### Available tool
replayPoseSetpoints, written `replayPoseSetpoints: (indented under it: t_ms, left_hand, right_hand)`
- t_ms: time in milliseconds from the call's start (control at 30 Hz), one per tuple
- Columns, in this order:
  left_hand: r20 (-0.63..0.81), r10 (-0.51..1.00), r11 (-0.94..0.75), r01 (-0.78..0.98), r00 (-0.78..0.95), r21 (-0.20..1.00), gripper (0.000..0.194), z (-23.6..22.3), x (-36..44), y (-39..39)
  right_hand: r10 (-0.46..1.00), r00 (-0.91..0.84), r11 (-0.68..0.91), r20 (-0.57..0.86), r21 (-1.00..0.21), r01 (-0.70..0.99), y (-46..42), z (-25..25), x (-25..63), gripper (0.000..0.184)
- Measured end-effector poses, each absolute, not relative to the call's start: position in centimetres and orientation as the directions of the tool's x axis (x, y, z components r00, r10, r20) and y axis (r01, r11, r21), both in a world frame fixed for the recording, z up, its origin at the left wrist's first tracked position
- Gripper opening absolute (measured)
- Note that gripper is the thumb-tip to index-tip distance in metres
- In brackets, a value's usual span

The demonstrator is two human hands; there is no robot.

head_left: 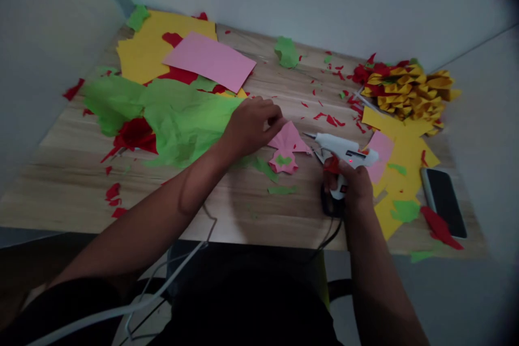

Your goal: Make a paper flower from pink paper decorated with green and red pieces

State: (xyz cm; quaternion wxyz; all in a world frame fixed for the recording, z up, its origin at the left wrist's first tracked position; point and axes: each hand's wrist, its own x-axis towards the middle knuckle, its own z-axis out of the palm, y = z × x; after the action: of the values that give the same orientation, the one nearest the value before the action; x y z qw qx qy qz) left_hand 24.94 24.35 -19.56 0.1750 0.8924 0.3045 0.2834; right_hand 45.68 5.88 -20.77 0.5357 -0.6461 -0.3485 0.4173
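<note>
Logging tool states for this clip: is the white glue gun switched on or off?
On, apparently: the glue gun shows a glowing red light.

The lone head camera peers forward and down from over the near edge of the desk (pixel 284 219), fairly close.
</note>
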Motion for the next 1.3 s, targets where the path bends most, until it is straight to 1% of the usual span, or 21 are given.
replayPoseSetpoints:
  t_ms: [33, 100, 167, 233, 300, 400, 500, 567, 600, 733, 800, 867, 967, 1033, 1133, 1233, 1300]
  left_hand:
    - [0.358, 0.692, -0.709, 0.497, 0.627, 0.5, 0.026, -18.7, 24.3, 24.0]
    - [0.237, 0.778, -0.608, 0.601, 0.582, 0.519, 0.022, -17.2, 23.0, 22.8]
    - [0.118, 0.819, -0.539, 0.682, 0.562, 0.495, 0.02, -16.4, 21.8, 21.3]
    - [0.048, 0.816, -0.534, 0.718, 0.577, 0.446, 0.02, -16.4, 21.0, 19.5]
    - [0.023, 0.803, -0.555, 0.734, 0.595, 0.392, 0.021, -17.1, 20.6, 18.0]
    - [0.042, 0.807, -0.572, 0.762, 0.589, 0.304, 0.022, -18.6, 20.6, 16.5]
    - [0.052, 0.79, -0.599, 0.749, 0.611, 0.283, 0.018, -19.6, 20.5, 16.1]
    - [0.047, 0.773, -0.61, 0.722, 0.632, 0.327, 0.014, -19.6, 20.2, 16.3]
    - [0.049, 0.779, -0.595, 0.712, 0.625, 0.372, 0.013, -19.3, 20.0, 16.5]
    - [0.069, 0.858, -0.427, 0.63, 0.51, 0.649, 0.009, -17.7, 20.2, 17.8]
    - [0.1, 0.874, -0.385, 0.554, 0.475, 0.738, 0.01, -17.2, 21.0, 18.6]
    - [0.121, 0.874, -0.369, 0.483, 0.47, 0.794, 0.016, -17.2, 22.2, 19.4]
    - [0.065, 0.856, -0.293, 0.378, 0.513, 0.878, 0.036, -17.9, 24.2, 20.3]
    - [0.031, 0.83, -0.252, 0.327, 0.556, 0.911, 0.04, -18.6, 25.4, 20.5]
    - [0.043, 0.801, -0.275, 0.303, 0.597, 0.913, 0.029, -19.4, 26.6, 20.8]
    - [0.062, 0.809, -0.325, 0.357, 0.585, 0.876, 0.017, -19.4, 26.9, 21.0]
    - [0.068, 0.844, -0.358, 0.463, 0.532, 0.811, 0.017, -19.0, 26.3, 20.8]
  right_hand:
    - [0.894, 0.426, -0.149, -0.142, -0.989, -0.018, 5.8, -21.1, 45.6, 0.033]
    - [0.886, 0.45, -0.124, -0.114, -0.992, -0.007, 5.6, -21.4, 45.4, 0.032]
    - [0.876, 0.469, -0.139, -0.11, -0.99, 0.028, 5.5, -21.2, 45.2, 0.032]
    - [0.868, 0.483, -0.159, -0.119, -0.986, 0.043, 5.4, -20.9, 45.0, 0.034]
    - [0.859, 0.493, -0.187, -0.136, -0.981, 0.056, 5.5, -20.6, 44.9, 0.035]
    - [0.851, 0.506, -0.217, -0.142, -0.972, 0.093, 5.5, -20.5, 44.9, 0.037]
    - [0.856, 0.498, -0.211, -0.136, -0.973, 0.098, 5.3, -20.8, 45.1, 0.039]
    - [0.857, 0.5, -0.189, -0.128, -0.979, 0.073, 5.2, -21.0, 45.2, 0.039]
    - [0.855, 0.504, -0.175, -0.122, -0.983, 0.06, 5.1, -21.0, 45.2, 0.038]
    - [0.859, 0.493, -0.174, -0.138, -0.984, 0.028, 5.1, -20.9, 45.2, 0.036]
    - [0.862, 0.485, -0.18, -0.146, -0.983, 0.024, 5.2, -20.8, 45.1, 0.035]
    - [0.864, 0.481, -0.183, -0.149, -0.983, 0.024, 5.3, -20.8, 45.1, 0.034]
    - [0.863, 0.483, -0.189, -0.151, -0.981, 0.031, 5.3, -20.9, 45.1, 0.036]
    - [0.865, 0.482, -0.177, -0.139, -0.984, 0.033, 5.3, -20.9, 45.1, 0.037]
    - [0.871, 0.477, -0.149, -0.118, -0.989, 0.026, 5.3, -20.9, 45.1, 0.037]
    - [0.867, 0.485, -0.141, -0.111, -0.99, 0.025, 5.4, -20.9, 45.0, 0.038]
    - [0.864, 0.49, -0.15, -0.117, -0.988, 0.028, 5.4, -20.9, 45.0, 0.038]
